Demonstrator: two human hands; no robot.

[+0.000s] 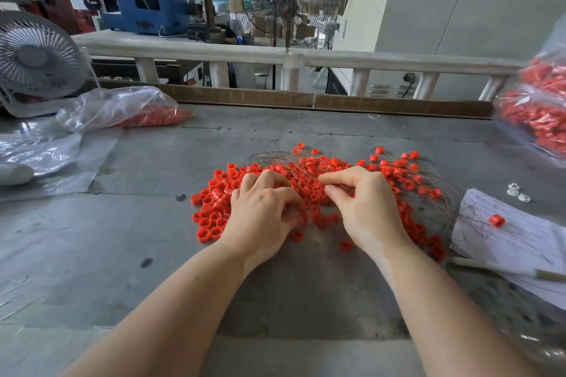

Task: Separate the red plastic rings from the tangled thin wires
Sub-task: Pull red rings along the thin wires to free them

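A heap of small red plastic rings (214, 193) lies spread over the middle of the grey table (137, 239). Thin coppery wires (275, 159) tangle through the back of the heap and trail off to the right. My left hand (263, 214) rests on the heap's left half with its fingers curled down into the rings. Beside it, my right hand (367, 208) has its index finger stretched left over the wires and its thumb tucked close beneath, fingertips among rings and wire. What the fingertips hold is hidden.
A clear bag holding red rings (122, 110) lies at the back left by a desk fan (36, 58). Another full bag (539, 110) stands at the right edge. White paper (520, 239) with one red ring and wire scraps lies at right. A cardboard strip (306, 99) borders the table's back.
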